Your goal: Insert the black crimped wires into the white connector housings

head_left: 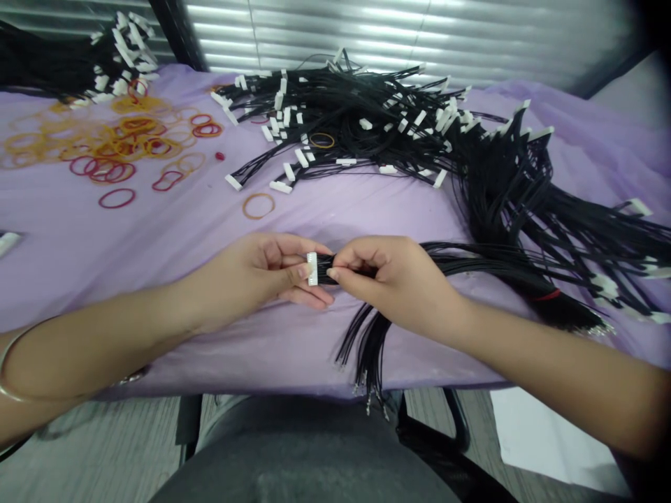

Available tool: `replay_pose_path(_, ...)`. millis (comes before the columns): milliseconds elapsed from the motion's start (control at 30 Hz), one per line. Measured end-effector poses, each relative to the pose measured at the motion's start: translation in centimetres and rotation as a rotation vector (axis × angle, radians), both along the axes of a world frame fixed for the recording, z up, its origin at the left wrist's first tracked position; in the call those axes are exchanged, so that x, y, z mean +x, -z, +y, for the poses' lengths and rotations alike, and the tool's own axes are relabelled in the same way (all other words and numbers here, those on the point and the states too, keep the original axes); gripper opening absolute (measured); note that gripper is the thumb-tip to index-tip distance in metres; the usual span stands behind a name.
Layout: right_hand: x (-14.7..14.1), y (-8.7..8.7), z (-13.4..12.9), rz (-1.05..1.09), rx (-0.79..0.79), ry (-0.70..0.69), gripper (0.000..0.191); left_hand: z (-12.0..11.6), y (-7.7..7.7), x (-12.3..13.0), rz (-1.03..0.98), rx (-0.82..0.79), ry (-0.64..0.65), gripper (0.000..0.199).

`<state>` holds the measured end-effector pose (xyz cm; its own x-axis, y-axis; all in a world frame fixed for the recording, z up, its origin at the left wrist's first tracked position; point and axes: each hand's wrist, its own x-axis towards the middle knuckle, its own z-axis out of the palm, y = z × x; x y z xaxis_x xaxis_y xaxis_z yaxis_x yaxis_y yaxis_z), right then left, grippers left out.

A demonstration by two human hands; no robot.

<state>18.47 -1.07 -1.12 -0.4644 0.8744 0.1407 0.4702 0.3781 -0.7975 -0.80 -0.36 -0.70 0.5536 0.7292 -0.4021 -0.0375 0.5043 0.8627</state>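
Note:
Between the thumb and fingers of my left hand (272,269) is a white plastic connector (312,269), with black wires running out of its right side. My right hand (391,276) pinches those black wires (326,270) just beside the connector. Loose black wires with small metal terminals (374,353) hang from under my right hand over the table's front edge. More black wires (461,262) stretch off to the right behind that hand. A wire bundle tied with a red band (545,296) lies at the right, its metal ends at the far tip.
A heap of black wire harnesses with white connectors (351,133) covers the back middle and right of the purple cloth (189,244). Yellow and red rubber bands (126,140) lie scattered at the left. Another harness pile (63,59) sits back left. White paper (556,440) is lower right.

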Motion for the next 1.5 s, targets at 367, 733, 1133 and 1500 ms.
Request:
replay_pose_path(367, 2.7, -3.7, -1.4, -0.449, 0.607, -0.216, 0.018, -0.5, -0.1, 0.2, -0.034, 0.06, -0.045, 0.015)
replay_pose_path(733, 2.2, -3.5, -1.3, -0.384, 0.256, -0.44, 0.017, -0.2, 0.1, -0.3, -0.105, -0.041, -0.058, 0.015)
replay_pose_path(1133, 0.7, -1.1, -0.8, -0.224, 0.435, -0.082, 0.017, -0.1, -0.1, -0.3, -0.044, 0.022, 0.021, 0.014)
replay_pose_path(1500, 1.7, -2.3, -0.5, -0.291, 0.515, -0.137, 0.017, -0.1, -0.2, -0.3, 0.012, 0.182, 0.082, 0.018)
